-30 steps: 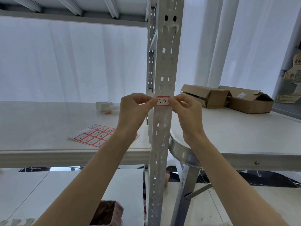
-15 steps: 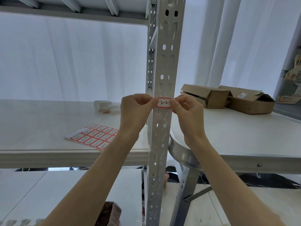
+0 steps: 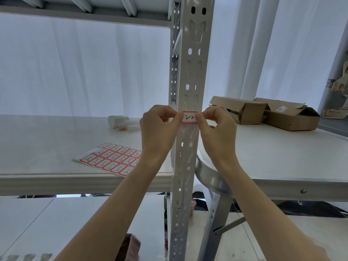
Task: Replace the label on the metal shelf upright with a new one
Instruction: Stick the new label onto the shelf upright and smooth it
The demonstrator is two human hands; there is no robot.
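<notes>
Label point(image 3: 189, 117) barely shifted, both hands seemingly pinching its ends.

1. A metal shelf upright point(image 3: 190, 72) runs top to bottom through the centre of the frame.
2. A label point(image 3: 189, 117) sits on its front face at mid-height, with the left hand point(image 3: 158, 129) at its left edge and the right hand point(image 3: 218, 129) at its right edge.
3. Left of the upright, a label sheet point(image 3: 111, 159) lies on a shelf board point(image 3: 37, 140); a small bottle point(image 3: 122, 122) lies behind it.
4. Right of the upright, two cardboard boxes point(image 3: 263, 112) sit on a table point(image 3: 273, 157).
</notes>
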